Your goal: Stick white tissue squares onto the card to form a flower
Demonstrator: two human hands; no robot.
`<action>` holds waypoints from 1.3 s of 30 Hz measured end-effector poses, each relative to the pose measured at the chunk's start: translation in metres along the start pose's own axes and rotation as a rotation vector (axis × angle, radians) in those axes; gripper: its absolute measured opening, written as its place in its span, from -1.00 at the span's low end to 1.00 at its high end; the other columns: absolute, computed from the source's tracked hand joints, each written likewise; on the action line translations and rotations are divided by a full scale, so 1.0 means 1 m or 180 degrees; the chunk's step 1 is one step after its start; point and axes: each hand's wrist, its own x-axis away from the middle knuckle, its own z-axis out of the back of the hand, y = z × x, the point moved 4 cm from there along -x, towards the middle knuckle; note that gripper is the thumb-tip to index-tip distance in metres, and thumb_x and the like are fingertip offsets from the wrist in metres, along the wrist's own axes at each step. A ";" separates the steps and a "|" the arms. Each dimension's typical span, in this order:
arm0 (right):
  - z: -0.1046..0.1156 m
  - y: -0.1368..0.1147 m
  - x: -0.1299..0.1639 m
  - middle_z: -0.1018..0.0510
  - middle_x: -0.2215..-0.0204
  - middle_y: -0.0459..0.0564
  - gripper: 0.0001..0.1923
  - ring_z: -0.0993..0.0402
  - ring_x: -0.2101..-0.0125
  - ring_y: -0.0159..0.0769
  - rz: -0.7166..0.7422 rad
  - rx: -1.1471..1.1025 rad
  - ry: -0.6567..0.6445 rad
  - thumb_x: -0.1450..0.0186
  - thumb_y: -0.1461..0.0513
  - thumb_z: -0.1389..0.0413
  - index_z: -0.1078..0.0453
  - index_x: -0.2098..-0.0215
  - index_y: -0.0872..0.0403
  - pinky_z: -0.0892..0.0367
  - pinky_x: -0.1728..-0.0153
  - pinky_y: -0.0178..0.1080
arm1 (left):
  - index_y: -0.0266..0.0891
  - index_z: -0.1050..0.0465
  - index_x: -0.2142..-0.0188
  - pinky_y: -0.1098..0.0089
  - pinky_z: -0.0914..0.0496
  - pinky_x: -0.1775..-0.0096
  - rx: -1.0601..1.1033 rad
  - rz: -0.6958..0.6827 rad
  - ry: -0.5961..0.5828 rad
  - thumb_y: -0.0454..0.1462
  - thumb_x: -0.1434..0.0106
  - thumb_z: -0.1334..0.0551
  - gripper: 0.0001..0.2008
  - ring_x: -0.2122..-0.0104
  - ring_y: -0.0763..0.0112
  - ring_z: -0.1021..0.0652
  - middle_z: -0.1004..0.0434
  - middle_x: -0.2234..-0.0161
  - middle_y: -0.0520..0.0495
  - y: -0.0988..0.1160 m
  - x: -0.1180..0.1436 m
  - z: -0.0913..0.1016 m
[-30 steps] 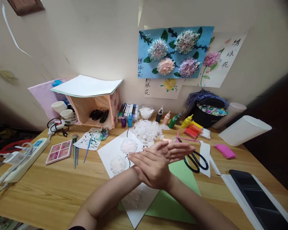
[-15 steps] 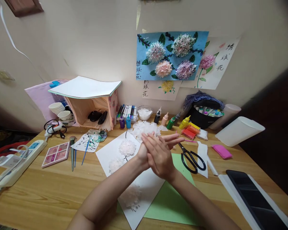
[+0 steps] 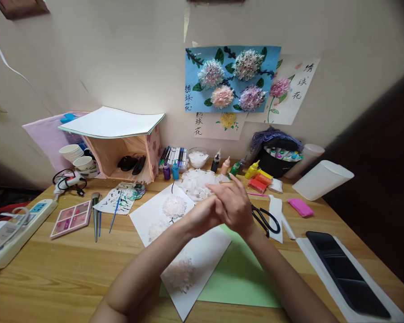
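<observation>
My left hand (image 3: 204, 217) and my right hand (image 3: 234, 204) are pressed together above a white sheet (image 3: 202, 269). My right hand lies across the left with its fingers stretched and spread, and nothing shows in it. The left hand's fingers are mostly hidden behind the right. Fluffy pale paper blossoms (image 3: 174, 206) sit on the sheet, with short dark painted strokes beside them. Just behind my hands is a heap of white paper scraps (image 3: 197, 181). A green sheet (image 3: 239, 273) lies partly under the white one.
Black-handled scissors (image 3: 271, 220) rest to the right, near a phone (image 3: 346, 273). Paint bottles (image 3: 225, 166) and a bowl of white scraps (image 3: 198, 158) line the back. Brushes (image 3: 94, 217), a palette (image 3: 70, 219) and a power strip (image 3: 27, 233) are on the left.
My right hand has slid over the left, and the left fingers that stuck out to the right are now hidden. The camera view has shifted slightly right.
</observation>
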 end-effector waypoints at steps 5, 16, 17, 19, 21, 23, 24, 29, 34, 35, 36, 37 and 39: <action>0.009 0.025 -0.003 -0.53 0.17 -0.01 -0.72 -0.39 0.13 -0.22 -0.0385 -0.0167 -0.0072 -0.32 0.23 0.08 -0.37 0.07 0.03 -0.01 -0.16 0.09 | -0.35 -0.45 0.37 0.31 -0.27 0.00 -0.0016 0.0108 -0.0277 -0.26 -0.09 -0.29 -0.83 0.26 0.41 -0.49 -0.50 0.35 -0.10 0.023 0.005 0.007; 0.020 0.024 -0.007 -0.54 0.28 0.01 -0.81 -0.40 0.22 -0.20 -0.0551 -0.0820 -0.0246 -0.20 0.16 -0.17 -0.45 0.22 0.02 -0.33 0.18 -0.11 | -0.39 -0.46 0.37 0.34 -0.41 0.24 -0.1056 -0.0192 0.0522 0.08 -0.05 -0.24 -0.50 0.36 0.32 -0.57 -0.59 0.31 -0.26 0.022 -0.002 0.027; 0.018 0.024 -0.007 -0.54 0.30 0.00 -0.83 -0.40 0.23 -0.21 -0.0615 -0.0855 -0.0222 -0.21 0.17 -0.15 -0.46 0.23 0.01 -0.33 0.21 -0.13 | -0.39 -0.48 0.34 0.34 -0.41 0.23 -0.1118 -0.0222 0.0501 0.08 -0.05 -0.23 -0.49 0.35 0.32 -0.57 -0.58 0.29 -0.26 0.024 -0.002 0.027; 0.017 0.024 -0.006 -0.54 0.30 -0.01 -0.83 -0.40 0.23 -0.23 -0.0708 -0.0949 -0.0193 -0.23 0.17 -0.14 -0.46 0.22 0.01 -0.33 0.22 -0.16 | -0.37 -0.50 0.25 0.33 -0.41 0.18 -0.1230 -0.0274 0.0296 0.05 -0.07 -0.23 -0.50 0.30 0.32 -0.57 -0.58 0.24 -0.25 0.028 0.001 0.025; 0.016 0.024 -0.006 -0.53 0.28 -0.02 -0.82 -0.40 0.21 -0.24 -0.0732 -0.1023 -0.0183 -0.23 0.18 -0.13 -0.46 0.19 0.00 -0.32 0.20 -0.16 | -0.34 -0.51 0.19 0.33 -0.40 0.15 -0.1359 -0.0285 0.0071 0.02 -0.08 -0.25 -0.52 0.25 0.32 -0.56 -0.57 0.21 -0.23 0.032 0.003 0.023; 0.017 0.023 -0.005 -0.53 0.24 -0.01 -0.76 -0.39 0.19 -0.24 -0.0676 -0.1036 -0.0195 -0.24 0.18 -0.13 -0.43 0.11 -0.02 -0.32 0.17 -0.15 | -0.33 -0.52 0.19 0.35 -0.41 0.17 -0.1499 -0.0251 0.0053 0.00 -0.08 -0.25 -0.54 0.24 0.31 -0.55 -0.58 0.23 -0.22 0.035 0.005 0.022; 0.017 0.023 -0.005 -0.52 0.21 -0.01 -0.73 -0.39 0.18 -0.24 -0.0614 -0.1032 -0.0209 -0.24 0.19 -0.13 -0.41 0.07 -0.03 -0.32 0.16 -0.14 | -0.33 -0.52 0.20 0.36 -0.41 0.19 -0.1576 -0.0231 0.0101 0.00 -0.08 -0.26 -0.55 0.25 0.30 -0.55 -0.58 0.25 -0.21 0.036 0.005 0.023; 0.015 0.023 -0.005 -0.53 0.20 -0.02 -0.77 -0.41 0.18 -0.25 -0.0453 -0.1129 -0.0259 -0.26 0.23 -0.10 -0.42 0.10 -0.03 -0.34 0.15 -0.13 | -0.35 -0.52 0.23 0.37 -0.42 0.26 -0.2128 -0.0332 0.0299 -0.04 -0.03 -0.30 -0.57 0.27 0.28 -0.55 -0.58 0.28 -0.19 0.040 0.004 0.030; -0.012 0.030 0.018 -0.50 0.26 0.02 -0.78 -0.43 0.21 -0.24 -0.0892 -0.1092 -0.0597 -0.26 0.19 -0.09 -0.43 0.12 0.00 -0.37 0.22 -0.17 | -0.31 -0.34 -0.02 0.41 -0.39 0.40 -0.2525 -0.0504 0.0991 -0.02 -0.12 -0.22 -0.44 0.35 0.31 -0.57 -0.52 0.13 -0.27 0.061 0.015 0.052; -0.023 0.028 0.027 -0.50 0.27 0.02 -0.75 -0.44 0.23 -0.25 -0.0854 -0.1094 -0.0867 -0.27 0.20 -0.08 -0.41 0.08 0.01 -0.37 0.25 -0.19 | -0.31 -0.35 0.00 0.43 -0.37 0.44 -0.2571 -0.0572 0.1138 -0.01 -0.15 -0.18 -0.48 0.37 0.33 -0.57 -0.52 0.15 -0.27 0.067 0.019 0.056; -0.035 0.025 0.036 -0.51 0.26 0.02 -0.71 -0.44 0.24 -0.26 -0.0806 -0.1086 -0.1154 -0.27 0.22 -0.08 -0.38 0.04 0.02 -0.37 0.24 -0.19 | -0.30 -0.37 0.04 0.45 -0.35 0.46 -0.2621 -0.0644 0.1248 -0.01 -0.18 -0.15 -0.52 0.39 0.35 -0.57 -0.53 0.17 -0.26 0.074 0.023 0.059; -0.047 0.021 0.047 -0.52 0.27 0.02 -0.69 -0.45 0.27 -0.27 -0.0721 -0.1072 -0.1409 -0.26 0.22 -0.09 -0.35 0.01 0.05 -0.38 0.25 -0.19 | -0.29 -0.40 0.09 0.46 -0.34 0.46 -0.2669 -0.0702 0.1312 -0.01 -0.19 -0.14 -0.56 0.39 0.36 -0.57 -0.54 0.18 -0.24 0.080 0.026 0.061; -0.065 0.014 0.064 -0.53 0.26 0.04 -0.75 -0.45 0.25 -0.26 -0.0646 -0.0987 -0.1625 -0.25 0.23 -0.10 -0.38 0.09 0.09 -0.37 0.25 -0.20 | -0.27 -0.45 0.15 0.48 -0.32 0.46 -0.2736 -0.0776 0.1323 -0.04 -0.20 -0.13 -0.62 0.37 0.38 -0.57 -0.55 0.21 -0.20 0.089 0.033 0.062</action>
